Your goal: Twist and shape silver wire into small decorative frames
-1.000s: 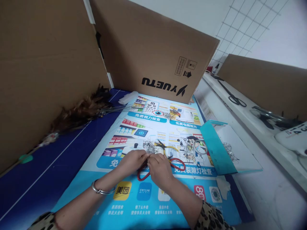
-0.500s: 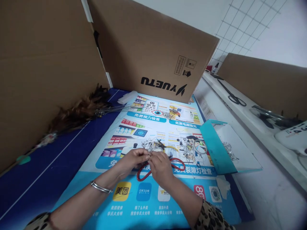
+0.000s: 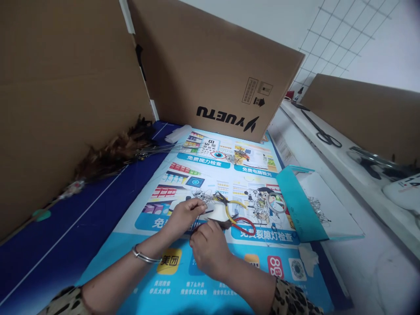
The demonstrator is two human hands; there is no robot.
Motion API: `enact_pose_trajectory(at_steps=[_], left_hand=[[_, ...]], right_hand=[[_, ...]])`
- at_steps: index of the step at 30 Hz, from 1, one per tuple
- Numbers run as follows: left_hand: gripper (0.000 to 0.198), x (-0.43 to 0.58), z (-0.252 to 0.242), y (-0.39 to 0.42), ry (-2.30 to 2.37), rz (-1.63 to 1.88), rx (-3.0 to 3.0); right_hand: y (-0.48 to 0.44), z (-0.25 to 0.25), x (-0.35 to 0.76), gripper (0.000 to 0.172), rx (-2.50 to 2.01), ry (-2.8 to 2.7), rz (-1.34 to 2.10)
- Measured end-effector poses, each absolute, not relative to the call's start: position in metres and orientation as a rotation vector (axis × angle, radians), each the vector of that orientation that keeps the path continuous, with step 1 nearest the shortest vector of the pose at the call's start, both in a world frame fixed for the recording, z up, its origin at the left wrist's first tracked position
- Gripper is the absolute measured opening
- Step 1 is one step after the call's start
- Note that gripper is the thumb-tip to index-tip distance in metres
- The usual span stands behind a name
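Note:
My left hand [image 3: 187, 215] is closed in a pinch beside a tangle of thin wire pieces [image 3: 201, 194]; whatever its fingertips hold is too small to make out. Lower and to the right, my right hand [image 3: 210, 250] has its fingers curled, their tips turned away from view. It covers part of the red-handled scissors [image 3: 246, 226], whose right loop shows beyond the knuckles. Pliers with yellow handles [image 3: 236, 204] lie just behind them, jaws toward the wire tangle. Another heap of fine wire pieces [image 3: 260, 205] rests to the right, next to a roll of clear tape [image 3: 276, 202].
A turquoise open box [image 3: 293, 205] with a wire bundle stands at the right. Brown feathers [image 3: 114, 151] lie along the left. Tall cardboard [image 3: 213, 65] walls the back and left. Black scissors [image 3: 323, 133] lie on the white ledge [image 3: 348, 175].
My hands, together before, have parted: the right has come down toward me, while the left stays pinched near the wires. The left scissors loop is now mostly covered. The view has shifted slightly.

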State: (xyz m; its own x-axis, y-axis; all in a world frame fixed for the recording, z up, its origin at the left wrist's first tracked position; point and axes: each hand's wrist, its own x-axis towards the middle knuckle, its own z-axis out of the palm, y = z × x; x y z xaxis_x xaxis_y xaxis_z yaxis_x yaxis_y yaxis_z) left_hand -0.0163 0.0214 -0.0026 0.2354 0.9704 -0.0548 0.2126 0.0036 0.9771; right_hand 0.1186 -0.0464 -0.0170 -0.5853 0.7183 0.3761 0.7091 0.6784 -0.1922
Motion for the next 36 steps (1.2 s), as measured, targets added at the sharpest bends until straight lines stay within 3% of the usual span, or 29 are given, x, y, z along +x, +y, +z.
enact_pose_trajectory(at_steps=[9, 22, 27, 36], left_hand=[[0.015, -0.018, -0.002, 0.022, 1.094, 0.706, 1.965], [0.012, -0.009, -0.004, 0.013, 1.155, 0.67, 1.916], [0.015, -0.01, -0.005, 0.013, 1.152, 0.65, 1.919], [0.014, -0.009, -0.003, 0.012, 1.154, 0.68, 1.968]], right_hand=[[-0.02, -0.005, 0.149, 0.016, -1.198, -2.371, -0.083], [-0.015, 0.002, 0.158, 0.015, -1.272, -2.203, -0.223], [-0.016, 0.002, 0.157, 0.017, -1.143, -2.345, -0.195], [-0.016, 0.002, 0.154, 0.02, -1.323, -2.213, -0.124]])
